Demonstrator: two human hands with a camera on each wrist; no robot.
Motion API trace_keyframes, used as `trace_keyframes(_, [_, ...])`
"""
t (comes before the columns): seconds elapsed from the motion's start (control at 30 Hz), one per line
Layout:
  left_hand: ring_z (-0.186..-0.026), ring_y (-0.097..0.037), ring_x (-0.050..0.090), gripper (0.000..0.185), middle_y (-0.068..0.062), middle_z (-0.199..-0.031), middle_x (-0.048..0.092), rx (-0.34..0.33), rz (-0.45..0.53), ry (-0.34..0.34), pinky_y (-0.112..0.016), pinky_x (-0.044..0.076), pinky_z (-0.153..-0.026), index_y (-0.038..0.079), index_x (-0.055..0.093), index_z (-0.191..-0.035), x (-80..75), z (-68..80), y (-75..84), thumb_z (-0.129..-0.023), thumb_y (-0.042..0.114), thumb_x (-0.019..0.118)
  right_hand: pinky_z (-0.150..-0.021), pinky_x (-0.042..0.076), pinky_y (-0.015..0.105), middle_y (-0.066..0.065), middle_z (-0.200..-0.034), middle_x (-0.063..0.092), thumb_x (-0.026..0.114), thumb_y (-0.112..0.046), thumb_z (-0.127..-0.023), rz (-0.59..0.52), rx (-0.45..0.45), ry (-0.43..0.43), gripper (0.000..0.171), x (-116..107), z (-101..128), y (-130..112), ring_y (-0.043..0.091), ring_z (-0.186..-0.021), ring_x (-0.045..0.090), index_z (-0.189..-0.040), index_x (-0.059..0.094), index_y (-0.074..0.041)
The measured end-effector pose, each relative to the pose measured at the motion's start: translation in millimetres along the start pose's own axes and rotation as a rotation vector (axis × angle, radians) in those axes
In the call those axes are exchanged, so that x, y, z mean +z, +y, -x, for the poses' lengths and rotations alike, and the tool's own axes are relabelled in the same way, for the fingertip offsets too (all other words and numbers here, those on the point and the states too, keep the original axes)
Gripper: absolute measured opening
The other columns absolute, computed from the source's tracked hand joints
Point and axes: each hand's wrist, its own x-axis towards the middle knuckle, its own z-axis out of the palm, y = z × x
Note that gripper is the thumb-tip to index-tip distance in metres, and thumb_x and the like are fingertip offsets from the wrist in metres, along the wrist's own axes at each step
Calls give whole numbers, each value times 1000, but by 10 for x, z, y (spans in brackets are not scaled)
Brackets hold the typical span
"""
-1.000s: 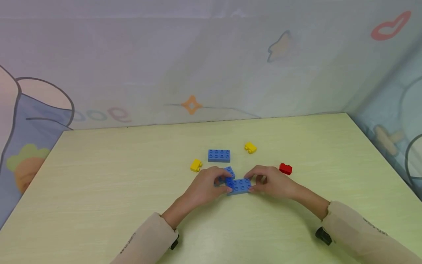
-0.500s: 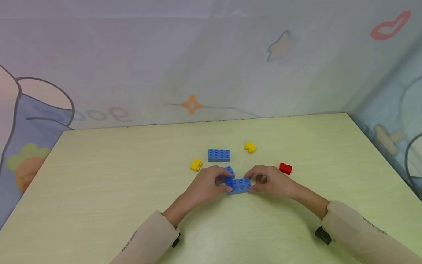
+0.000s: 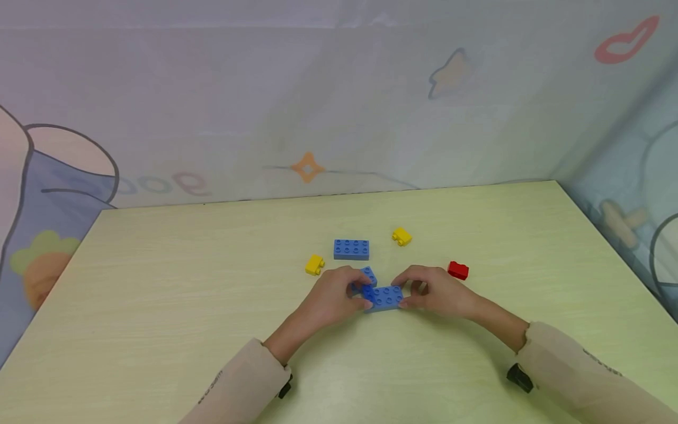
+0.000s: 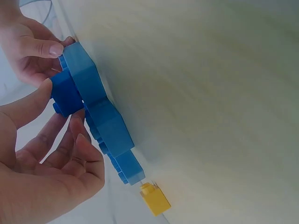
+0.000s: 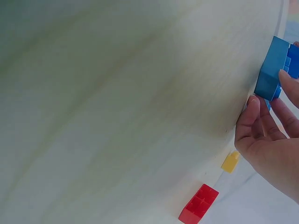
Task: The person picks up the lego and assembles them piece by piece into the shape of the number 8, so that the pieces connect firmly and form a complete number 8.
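Between both sets of fingers, on the table [image 3: 159,306], sits the blue plate [image 3: 385,297]. Left hand [image 3: 331,297] pinches its left end, thumb and fingers curled, touching a second blue brick [image 3: 368,275] just behind. Right hand [image 3: 435,292] pinches the plate's right end, fingers curled. Beyond the fingertips: blue block [image 3: 351,249], two yellow bricks [image 3: 315,264] [image 3: 402,237]; red brick [image 3: 458,270] just right of right knuckles.

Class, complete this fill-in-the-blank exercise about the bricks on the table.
1. Both hands hold a flat brick coloured ____.
2. The single brick beside the right hand is ____.
3. The number of small yellow bricks on the table is ____.

Missing words: blue; red; two
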Motion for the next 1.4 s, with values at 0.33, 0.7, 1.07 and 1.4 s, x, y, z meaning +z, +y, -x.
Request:
trace_keyframes(0.33, [-95,-19,56,27,-6,-107,63,3,-4,1,-32,45,-85,4,65,-106,11,-4,-3,-80,12,70,-70,48,25,6,-102,62,69,-14,-82,10,17,9,32,-114,43,-50,17,-83,53,-111,61,-2])
trace_keyframes(0.7, [-94,-18,57,26,-5,-106,63,6,-19,9,-32,46,-82,5,66,-105,19,2,-26,-79,12,71,-60,46,24,13,-104,61,70,-9,-80,44,65,133,33,-489,186,-23,17,-78,53,-111,61,0])
trace_keyframes(1.07, [-96,-18,57,28,-4,-107,63,-8,-33,6,-32,45,-83,6,66,-105,34,-8,-37,-79,13,71,-57,46,24,15,-107,58,67,-3,-81,117,111,154,34,-680,353,245,15,-77,51,-113,58,3])
trace_keyframes(1.4, [-97,-18,56,29,-5,-108,63,-26,-49,5,-33,45,-84,6,66,-106,17,2,-18,-79,14,71,-59,44,25,12,-95,60,59,4,-81,137,185,121,32,-745,434,368,20,-77,52,-113,57,6])
